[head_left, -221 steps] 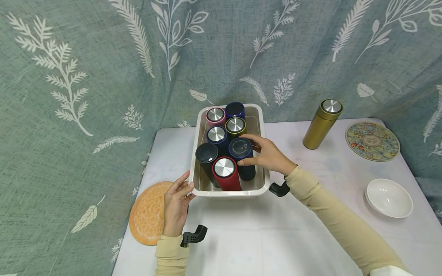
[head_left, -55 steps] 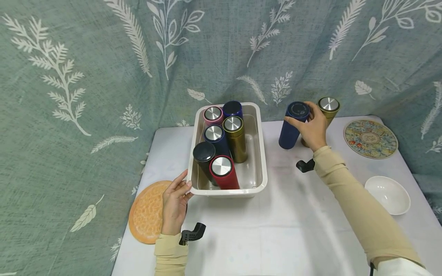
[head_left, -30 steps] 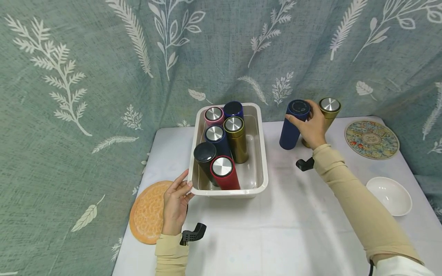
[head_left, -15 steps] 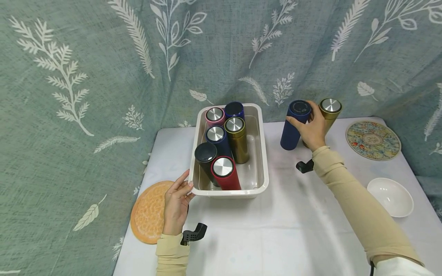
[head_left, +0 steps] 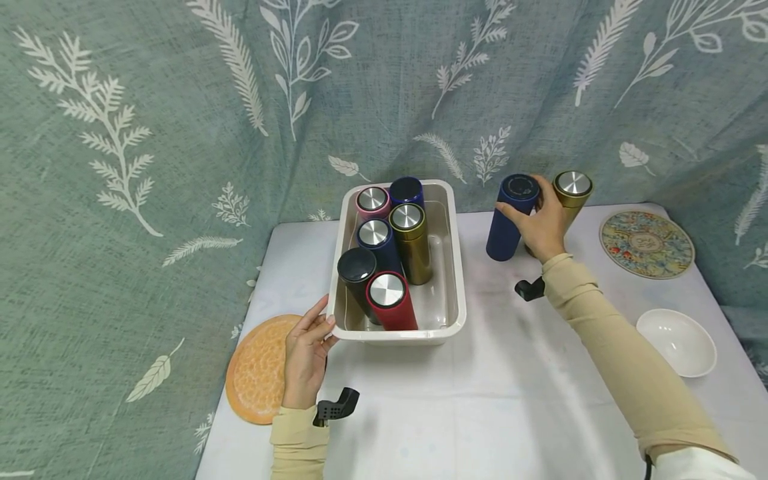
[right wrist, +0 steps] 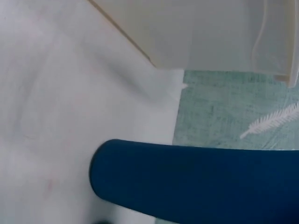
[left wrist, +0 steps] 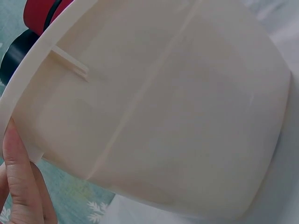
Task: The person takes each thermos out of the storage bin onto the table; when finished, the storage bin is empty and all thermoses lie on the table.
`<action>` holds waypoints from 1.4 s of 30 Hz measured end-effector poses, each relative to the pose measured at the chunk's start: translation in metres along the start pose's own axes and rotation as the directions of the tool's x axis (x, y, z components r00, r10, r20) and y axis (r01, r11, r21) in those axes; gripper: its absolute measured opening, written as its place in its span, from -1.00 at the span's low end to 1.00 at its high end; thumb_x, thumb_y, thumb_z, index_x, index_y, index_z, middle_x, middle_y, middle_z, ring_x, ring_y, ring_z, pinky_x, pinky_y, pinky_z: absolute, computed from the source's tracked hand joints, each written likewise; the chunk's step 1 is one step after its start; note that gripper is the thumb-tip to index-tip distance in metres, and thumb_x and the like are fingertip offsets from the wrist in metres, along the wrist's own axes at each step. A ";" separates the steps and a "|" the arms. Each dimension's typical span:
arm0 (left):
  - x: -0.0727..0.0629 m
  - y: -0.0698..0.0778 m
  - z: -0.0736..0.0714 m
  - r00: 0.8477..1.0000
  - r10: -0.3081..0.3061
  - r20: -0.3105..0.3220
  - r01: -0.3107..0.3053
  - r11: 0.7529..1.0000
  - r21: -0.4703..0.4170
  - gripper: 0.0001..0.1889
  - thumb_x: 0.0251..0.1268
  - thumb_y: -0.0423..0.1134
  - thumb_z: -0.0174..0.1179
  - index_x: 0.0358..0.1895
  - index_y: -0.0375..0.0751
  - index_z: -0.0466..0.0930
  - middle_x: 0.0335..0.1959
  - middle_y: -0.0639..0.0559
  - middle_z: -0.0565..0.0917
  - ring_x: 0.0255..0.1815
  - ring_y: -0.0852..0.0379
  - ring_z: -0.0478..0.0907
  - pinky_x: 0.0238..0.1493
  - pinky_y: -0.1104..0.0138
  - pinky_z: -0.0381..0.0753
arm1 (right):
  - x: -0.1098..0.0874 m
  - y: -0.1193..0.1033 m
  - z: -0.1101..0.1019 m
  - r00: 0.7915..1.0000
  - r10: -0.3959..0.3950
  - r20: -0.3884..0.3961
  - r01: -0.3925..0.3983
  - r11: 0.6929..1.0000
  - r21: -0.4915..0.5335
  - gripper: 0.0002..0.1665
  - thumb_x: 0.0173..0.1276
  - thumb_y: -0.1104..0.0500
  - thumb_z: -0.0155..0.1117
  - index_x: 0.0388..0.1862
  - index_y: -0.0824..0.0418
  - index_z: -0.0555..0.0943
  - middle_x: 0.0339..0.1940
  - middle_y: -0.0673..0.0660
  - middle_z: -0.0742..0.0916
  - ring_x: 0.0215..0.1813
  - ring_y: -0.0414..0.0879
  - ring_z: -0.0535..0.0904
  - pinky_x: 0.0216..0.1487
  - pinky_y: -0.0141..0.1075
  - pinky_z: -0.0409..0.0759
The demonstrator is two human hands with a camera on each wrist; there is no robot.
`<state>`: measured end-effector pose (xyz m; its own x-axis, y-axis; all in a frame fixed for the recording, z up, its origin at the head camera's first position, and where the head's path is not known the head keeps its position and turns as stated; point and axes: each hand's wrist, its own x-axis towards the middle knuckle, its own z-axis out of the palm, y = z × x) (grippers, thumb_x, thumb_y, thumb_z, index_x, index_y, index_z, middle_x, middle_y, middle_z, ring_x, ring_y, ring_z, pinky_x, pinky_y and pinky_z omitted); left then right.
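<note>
At the back right, my right hand (head_left: 545, 225) grips a navy thermos flask (head_left: 503, 235) near its top; the flask's base is at the white tablecloth. Its dark blue body fills the lower part of the right wrist view (right wrist: 201, 182). A gold thermos flask (head_left: 573, 199) stands just behind that hand, partly hidden by it. My left hand (head_left: 306, 360) holds the front left corner of a white plastic bin (head_left: 459, 273), thumb at the rim. Inside the bin stand several flasks, among them a red one (head_left: 401, 315), a black one (head_left: 357, 265) and another gold one (head_left: 415, 257).
An orange round mat (head_left: 258, 373) lies left of the bin, partly under the left forearm. On the right are a patterned round mat (head_left: 648, 245) and a white bowl (head_left: 678, 343). A green leaf-print curtain (head_left: 372, 87) hangs behind the table.
The navy flask was in the bin in the oldest frame; my right hand has carried it out to the right, beside the gold flask. Over the last second or so both hands hold still.
</note>
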<state>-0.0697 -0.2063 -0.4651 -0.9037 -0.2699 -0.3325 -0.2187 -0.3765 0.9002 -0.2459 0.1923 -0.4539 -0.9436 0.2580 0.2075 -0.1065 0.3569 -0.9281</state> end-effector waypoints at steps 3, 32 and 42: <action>0.000 0.000 0.000 1.000 -0.003 0.000 0.003 1.000 0.000 -0.46 0.36 -0.55 0.11 0.41 -0.31 0.42 -0.36 0.14 0.54 -0.38 0.27 0.60 -0.26 0.43 0.70 | -0.001 -0.001 -0.003 0.998 0.036 0.049 -0.033 0.998 -0.055 -0.04 0.16 0.12 0.57 0.51 0.15 0.32 0.44 0.25 0.52 0.53 0.11 0.38 0.60 -0.10 0.27; 0.001 -0.001 -0.001 1.000 0.001 0.014 -0.001 1.000 -0.025 -0.46 0.35 -0.55 0.13 0.40 -0.30 0.44 -0.36 0.15 0.57 -0.34 0.27 0.61 -0.26 0.43 0.69 | -0.069 -0.044 -0.019 0.998 0.011 -0.062 -0.007 0.998 0.066 -0.10 0.20 0.18 0.54 0.49 0.13 0.36 0.52 0.13 0.47 0.57 -0.04 0.33 0.62 -0.29 0.23; 0.002 -0.002 -0.001 1.000 0.011 0.016 -0.011 0.999 -0.030 -0.46 0.34 -0.55 0.13 0.40 -0.32 0.43 -0.34 0.13 0.58 -0.33 0.26 0.62 -0.26 0.44 0.69 | -0.102 -0.063 -0.003 0.975 -0.066 0.212 0.027 0.983 0.184 -0.13 0.19 0.25 0.53 0.47 0.19 0.38 0.49 0.15 0.50 0.54 0.01 0.37 0.60 -0.12 0.28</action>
<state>-0.0704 -0.2072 -0.4676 -0.9119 -0.2599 -0.3176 -0.1977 -0.4000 0.8949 -0.1423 0.1462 -0.4157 -0.9794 0.0376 0.1984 -0.1878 0.1921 -0.9632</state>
